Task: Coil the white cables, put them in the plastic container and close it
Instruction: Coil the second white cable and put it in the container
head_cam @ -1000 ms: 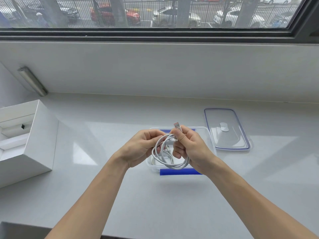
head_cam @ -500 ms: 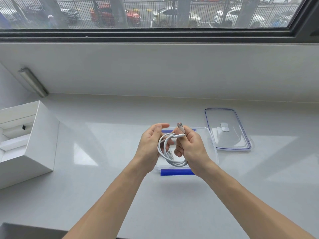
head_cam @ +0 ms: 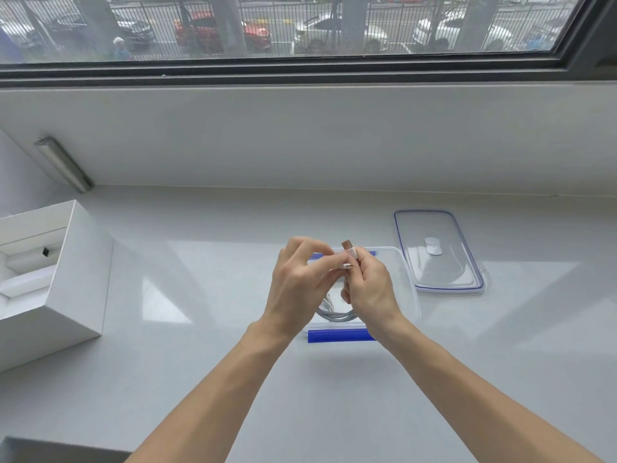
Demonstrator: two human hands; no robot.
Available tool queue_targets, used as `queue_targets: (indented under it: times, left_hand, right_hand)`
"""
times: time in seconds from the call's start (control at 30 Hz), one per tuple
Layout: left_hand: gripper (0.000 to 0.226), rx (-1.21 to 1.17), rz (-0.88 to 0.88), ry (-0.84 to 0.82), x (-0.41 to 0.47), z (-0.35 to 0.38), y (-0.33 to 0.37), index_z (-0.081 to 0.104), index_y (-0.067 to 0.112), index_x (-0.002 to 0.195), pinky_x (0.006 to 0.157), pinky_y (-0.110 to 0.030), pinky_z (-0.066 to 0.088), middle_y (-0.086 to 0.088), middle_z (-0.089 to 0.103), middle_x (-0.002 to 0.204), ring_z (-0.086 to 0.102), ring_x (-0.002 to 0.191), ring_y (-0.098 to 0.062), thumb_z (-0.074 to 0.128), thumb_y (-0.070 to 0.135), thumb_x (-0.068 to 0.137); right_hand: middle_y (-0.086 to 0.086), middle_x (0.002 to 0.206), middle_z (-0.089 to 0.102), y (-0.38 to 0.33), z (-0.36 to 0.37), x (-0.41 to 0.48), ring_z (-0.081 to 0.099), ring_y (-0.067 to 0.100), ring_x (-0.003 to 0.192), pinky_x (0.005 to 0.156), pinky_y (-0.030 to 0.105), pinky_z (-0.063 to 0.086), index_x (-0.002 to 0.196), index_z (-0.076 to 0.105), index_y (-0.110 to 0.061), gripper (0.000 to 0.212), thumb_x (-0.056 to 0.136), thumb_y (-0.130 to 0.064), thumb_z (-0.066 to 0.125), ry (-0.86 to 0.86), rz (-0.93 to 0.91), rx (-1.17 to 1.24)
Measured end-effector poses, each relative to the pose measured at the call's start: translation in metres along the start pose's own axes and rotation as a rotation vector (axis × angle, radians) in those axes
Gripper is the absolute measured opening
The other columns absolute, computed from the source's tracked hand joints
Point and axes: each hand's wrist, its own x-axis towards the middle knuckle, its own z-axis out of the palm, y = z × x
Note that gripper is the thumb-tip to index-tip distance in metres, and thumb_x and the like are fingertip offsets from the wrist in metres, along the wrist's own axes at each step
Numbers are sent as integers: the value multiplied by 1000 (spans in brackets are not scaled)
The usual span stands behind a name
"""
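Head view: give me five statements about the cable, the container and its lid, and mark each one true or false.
1. Both hands hold the white cable. True: the left hand and right hand grip it above the plastic container.
2. The lid is clipped onto the container. False: it lies flat on the counter, to the right of the container.
3. A USB plug sticks up above the right hand's fingers. True.
4. The white box at the left is closed. False: its top is open.
5. The coil lies loose on the counter. False: it hangs from the hands.
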Motion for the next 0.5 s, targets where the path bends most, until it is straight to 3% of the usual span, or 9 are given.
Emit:
queue_targets:
  times: [0.13,0.2,0.3,0.4,0.5]
  left_hand:
    - [9,-44,61,21,-1,2,1,64,20,94,67,-38,48,-2,67,82,50,81,-19,66,18,85]
    - [7,-67,59,2,2,0,5,65,16,92,67,-36,47,-2,68,80,50,78,-18,65,14,85]
    - [6,-74,58,-25,9,-3,9,70,5,86,65,-29,46,-5,68,78,50,75,-18,65,8,84]
    - [9,-107,56,-53,15,-4,15,70,2,85,65,-24,44,-7,67,77,50,74,-17,64,8,84]
    - [7,-175,33,-77,21,-4,22,71,1,84,66,-22,43,-8,67,76,51,74,-16,67,5,82]
  right_hand:
    - [-7,55,45,-1,-2,0,41,19,53,56,41,42,82,55,-6,27,97,-21,39,3,-39,-74]
    - [-4,57,47,-4,-3,-1,44,24,54,57,46,46,84,55,-4,31,94,-27,37,6,-68,-119]
    - [-1,57,46,-8,-2,-2,50,36,58,57,47,46,74,51,-13,29,90,-31,35,13,-94,-161]
    - [2,58,50,-8,-2,-1,54,39,61,56,44,44,74,51,-14,23,90,-16,35,8,-115,-208]
    - [-5,56,48,-8,-2,0,51,29,58,52,33,41,67,48,-18,29,85,0,35,9,-61,-259]
